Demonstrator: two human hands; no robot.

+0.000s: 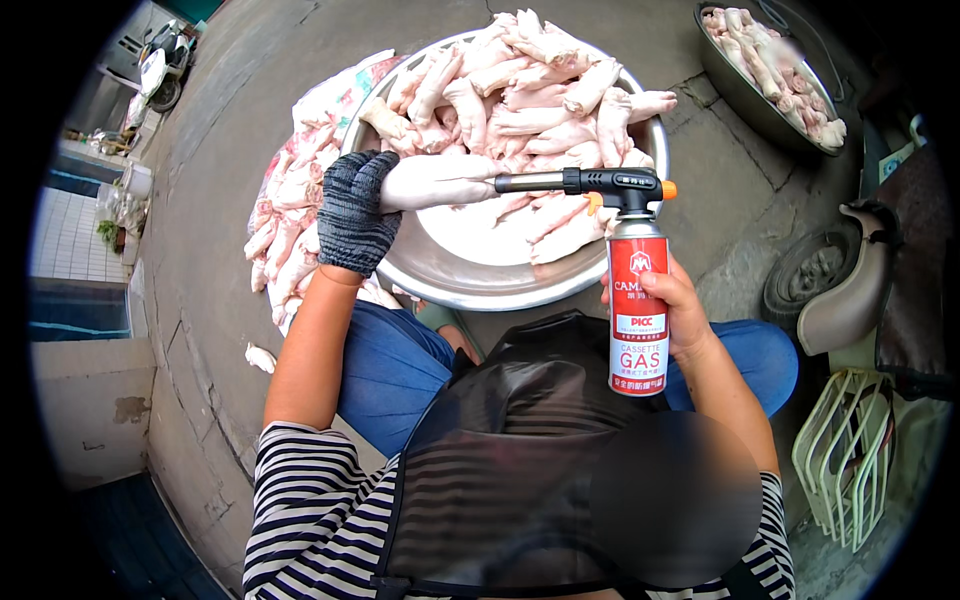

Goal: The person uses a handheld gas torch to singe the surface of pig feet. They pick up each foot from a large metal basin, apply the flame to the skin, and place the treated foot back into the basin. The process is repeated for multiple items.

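Note:
My left hand (pixel 358 214), in a dark striped knit glove, grips one end of a pale pig's trotter (pixel 439 181). The trotter lies level above a large metal basin (pixel 480 289) heaped with more pig's trotters (pixel 517 112). Bare, my right hand (pixel 679 304) is wrapped around a red and white gas canister (pixel 637 315) held upright. A black blowtorch head (pixel 611 184) with an orange knob sits on top of the canister. Its metal nozzle (pixel 531 182) points left, its tip right at the trotter's split toe end. I cannot make out a flame.
Left of the basin, more trotters (pixel 289 225) lie on a plastic sheet, and a single piece (pixel 260 358) rests on the concrete floor. A second tub (pixel 757 86) of trotters stands at the far right. A wheel (pixel 814 270) and a pale metal rack (pixel 844 457) are close on my right.

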